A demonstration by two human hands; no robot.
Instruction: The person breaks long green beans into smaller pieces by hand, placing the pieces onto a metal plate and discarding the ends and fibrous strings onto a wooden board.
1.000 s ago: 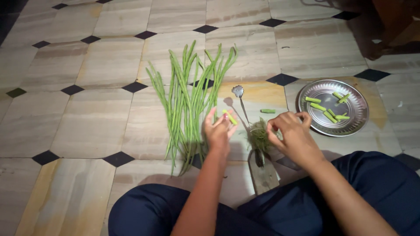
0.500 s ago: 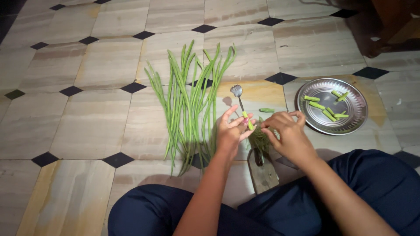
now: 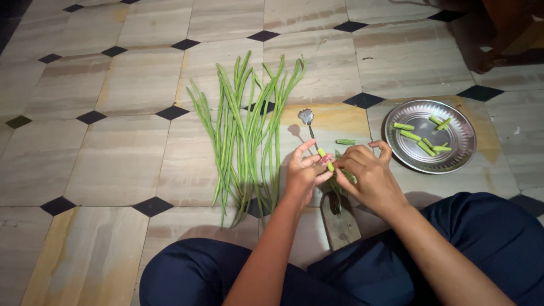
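My left hand (image 3: 302, 171) and my right hand (image 3: 365, 173) meet over a floor-standing cutter (image 3: 340, 218) with a wooden base and an upright blade. Together they pinch a short green drumstick piece (image 3: 325, 159) between the fingertips. A bundle of long green drumstick pods (image 3: 246, 127) lies on the floor just left of my left hand. One cut piece (image 3: 345, 141) lies on the tiles above my hands. Green peelings sit under my right hand, partly hidden.
A round steel plate (image 3: 413, 156) with several cut green pieces (image 3: 422, 139) rests on the floor to the right. The floor is beige tile with small black diamond insets. My crossed legs in dark blue trousers (image 3: 487, 238) fill the bottom edge. Dark furniture stands at top right.
Both hands have come together over the blade; the left hand moved right toward the right hand, and the piece is now held by both.
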